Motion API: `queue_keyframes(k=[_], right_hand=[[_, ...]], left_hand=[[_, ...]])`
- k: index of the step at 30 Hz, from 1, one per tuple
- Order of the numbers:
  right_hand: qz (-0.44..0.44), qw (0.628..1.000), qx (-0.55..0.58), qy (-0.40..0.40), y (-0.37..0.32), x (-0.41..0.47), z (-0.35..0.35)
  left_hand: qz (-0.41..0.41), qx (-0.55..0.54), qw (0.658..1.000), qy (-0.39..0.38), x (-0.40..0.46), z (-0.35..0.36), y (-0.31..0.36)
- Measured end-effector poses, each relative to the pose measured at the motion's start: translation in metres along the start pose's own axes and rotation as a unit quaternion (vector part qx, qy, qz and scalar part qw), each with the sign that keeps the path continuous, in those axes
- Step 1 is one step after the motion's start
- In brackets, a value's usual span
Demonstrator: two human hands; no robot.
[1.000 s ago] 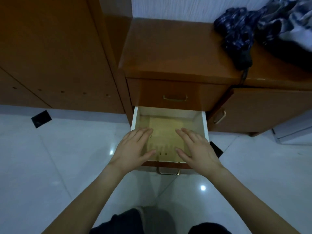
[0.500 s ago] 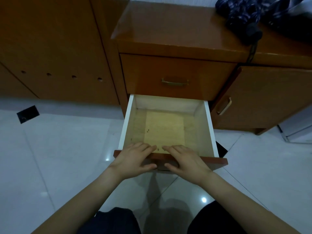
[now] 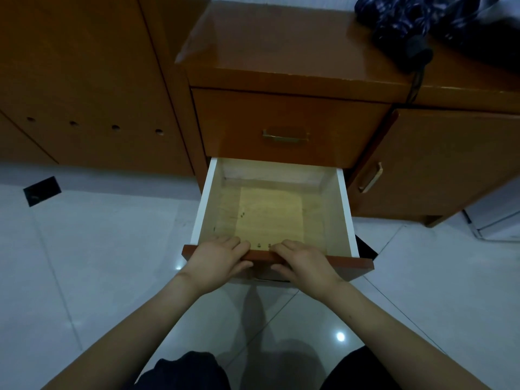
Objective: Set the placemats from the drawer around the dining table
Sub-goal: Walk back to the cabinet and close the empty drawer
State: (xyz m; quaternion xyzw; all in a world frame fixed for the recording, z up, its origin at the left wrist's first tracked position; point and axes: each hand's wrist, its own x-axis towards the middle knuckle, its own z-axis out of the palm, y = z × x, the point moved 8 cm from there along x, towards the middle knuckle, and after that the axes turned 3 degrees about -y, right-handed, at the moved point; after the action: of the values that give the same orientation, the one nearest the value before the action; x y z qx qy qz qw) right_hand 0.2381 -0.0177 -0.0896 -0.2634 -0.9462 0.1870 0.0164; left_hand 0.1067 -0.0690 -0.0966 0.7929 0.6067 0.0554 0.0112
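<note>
Lower drawer (image 3: 344, 209) pulled out under shut upper drawer (image 3: 284, 128), placemat (image 3: 271, 215) flat inside. Both hands on its front edge: left hand (image 3: 218, 260), right hand (image 3: 302, 263). Folded umbrella (image 3: 394, 21) on cabinet top, right rear

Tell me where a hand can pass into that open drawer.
Both hands, left hand and right hand, crowd the drawer front edge. Behind them the interior is open between the white side walls, above the placemat. The cabinet top is bare left of the umbrella.

Two drawers (image 3: 277, 209), two hands (image 3: 222, 261), one placemat (image 3: 271, 215), one umbrella (image 3: 394, 26)
</note>
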Motion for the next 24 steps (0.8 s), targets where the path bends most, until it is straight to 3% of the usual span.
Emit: queue_keyframes(k=[24], right_hand=[[0.069,0.998,0.004,-0.008,0.059,0.095,-0.041]], left_hand=[[-0.064,0.036,0.991,-0.113,0.100,0.000,-0.074]])
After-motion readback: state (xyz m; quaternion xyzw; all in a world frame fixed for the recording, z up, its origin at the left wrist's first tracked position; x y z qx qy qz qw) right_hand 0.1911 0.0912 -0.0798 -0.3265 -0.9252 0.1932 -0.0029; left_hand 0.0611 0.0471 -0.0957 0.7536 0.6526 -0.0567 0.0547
